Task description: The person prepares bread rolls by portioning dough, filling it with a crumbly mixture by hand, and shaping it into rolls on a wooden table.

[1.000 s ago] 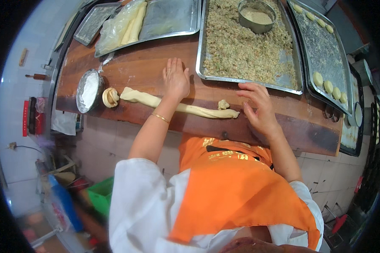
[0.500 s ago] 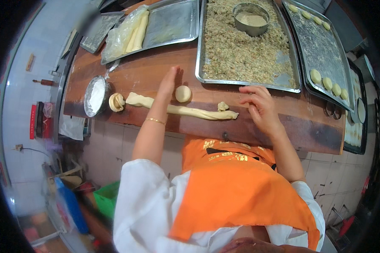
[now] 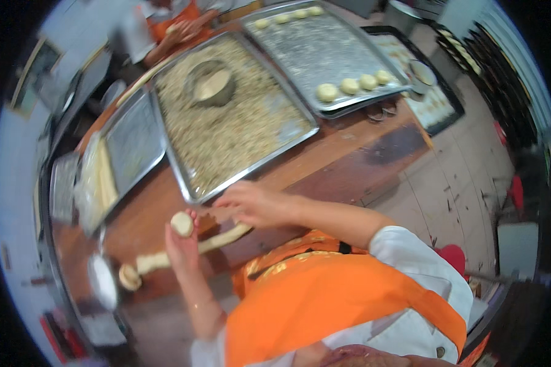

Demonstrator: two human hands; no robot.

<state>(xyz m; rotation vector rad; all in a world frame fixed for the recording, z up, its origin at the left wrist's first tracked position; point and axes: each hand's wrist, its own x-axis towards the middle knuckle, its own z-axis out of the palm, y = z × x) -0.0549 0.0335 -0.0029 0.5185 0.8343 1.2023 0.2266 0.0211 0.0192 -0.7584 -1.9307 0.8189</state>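
A pale, round dough piece (image 3: 181, 224) rests in my left hand (image 3: 183, 248), held by its fingers above the wooden table. My right hand (image 3: 257, 203) is by the near edge of a large metal tray (image 3: 251, 174), its fingers bent, apart and somewhat blurred; nothing shows in them. Below both hands a long dough rope (image 3: 223, 239) lies along the table's near edge, partly covered by my left hand and wrist. At the rope's left end sits a coiled lump of dough (image 3: 130, 277), beside a metal bowl of white flour (image 3: 103, 281).
Crumbly filling (image 3: 239, 131) and a round container (image 3: 210, 84) occupy the large tray. To its right, a floured tray (image 3: 343, 52) carries several dough rounds (image 3: 349, 86). Plastic-covered dough strips (image 3: 106, 177) lie on the left tray (image 3: 134, 140). Across the table, another person's hands (image 3: 187, 27) are at work.
My left hand has picked the round dough piece up off the table. My right hand has moved left, toward it. The view has turned right, bringing the other person into sight.
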